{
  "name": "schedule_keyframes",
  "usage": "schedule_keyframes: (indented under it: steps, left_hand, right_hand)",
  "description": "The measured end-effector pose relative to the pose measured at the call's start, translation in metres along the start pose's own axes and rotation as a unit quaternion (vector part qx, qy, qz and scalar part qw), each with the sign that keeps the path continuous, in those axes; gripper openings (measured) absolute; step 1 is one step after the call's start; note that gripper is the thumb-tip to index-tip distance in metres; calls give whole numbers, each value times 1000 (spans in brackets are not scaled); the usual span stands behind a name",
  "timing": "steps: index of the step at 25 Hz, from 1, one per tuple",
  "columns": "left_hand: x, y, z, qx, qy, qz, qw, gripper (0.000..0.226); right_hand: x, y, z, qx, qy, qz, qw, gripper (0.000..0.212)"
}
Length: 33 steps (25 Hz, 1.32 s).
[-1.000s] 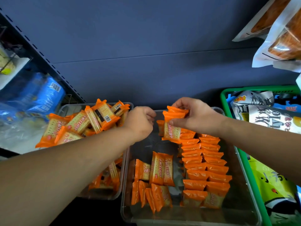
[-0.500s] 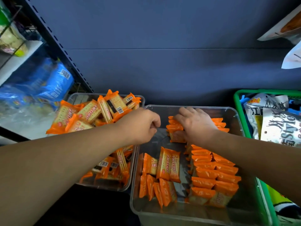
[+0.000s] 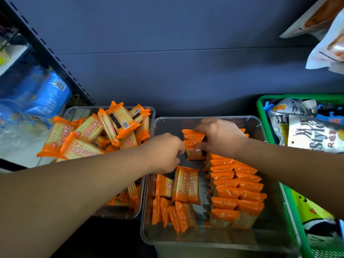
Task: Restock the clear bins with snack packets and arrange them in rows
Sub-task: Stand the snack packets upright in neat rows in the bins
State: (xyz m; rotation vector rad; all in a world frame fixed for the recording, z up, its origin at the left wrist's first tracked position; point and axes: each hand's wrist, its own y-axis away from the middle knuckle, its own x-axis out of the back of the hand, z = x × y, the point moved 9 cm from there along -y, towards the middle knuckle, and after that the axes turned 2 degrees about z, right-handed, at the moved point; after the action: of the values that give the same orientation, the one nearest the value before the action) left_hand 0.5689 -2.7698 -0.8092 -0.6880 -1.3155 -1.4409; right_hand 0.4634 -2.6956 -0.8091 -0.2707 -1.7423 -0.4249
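Observation:
A clear bin (image 3: 219,237) in front of me holds orange cracker packets. Two tidy rows (image 3: 238,190) fill its right side, and loose packets (image 3: 186,187) lie at its left. At the bin's far middle stands a small stack of packets (image 3: 192,144). My right hand (image 3: 221,136) grips this stack from above, fingers curled over its top. My left hand (image 3: 165,151) reaches in from the left with curled fingers touching the stack's left edge. A second clear bin (image 3: 74,112) on the left is heaped with the same packets (image 3: 96,135).
A green basket (image 3: 264,103) of larger snack bags stands right against the bin. White snack bags (image 3: 327,40) hang at the top right. Blue packs (image 3: 44,97) lie on the shelf at left behind a black upright. A dark blue back panel rises behind.
My right hand lowered its handful of packets into the far middle of the bin and stays on it. My left hand moved right to the stack's edge.

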Motion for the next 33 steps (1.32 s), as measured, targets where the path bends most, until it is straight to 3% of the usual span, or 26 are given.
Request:
schedule_keyframes:
  steps: [4,8,10,13,20,26,29,33]
  left_hand:
    - [-10,-6,-1,47,16,-4,999,13]
    - [12,-15,-12,83,114,141,980,34]
    - [11,-22,-14,72,140,142,977,54]
    - [-6,-29,-11,38,82,70,993,67]
    - [-38,-15,10,-53,-71,3,996,42]
    - [-29,-22,-10,8,12,45,999,24]
    - [-19,-25,-10,19,30,64,997,17]
    - [-11,-20,-10,22,-61,72,995,17]
  right_hand:
    - [27,10,21,-5,-128,66,990,35]
    - [32,24,36,-17,-168,112,979,29]
    - [23,25,33,2,-148,74,986,39]
    - [4,24,22,33,-154,-28,987,60]
    - [-12,19,33,-37,-224,-115,967,50]
    - [-18,17,32,-56,-335,-133,931,54]
    - [-11,11,28,-38,-248,-67,966,49]
    - [-10,-5,3,-12,-42,15,999,39]
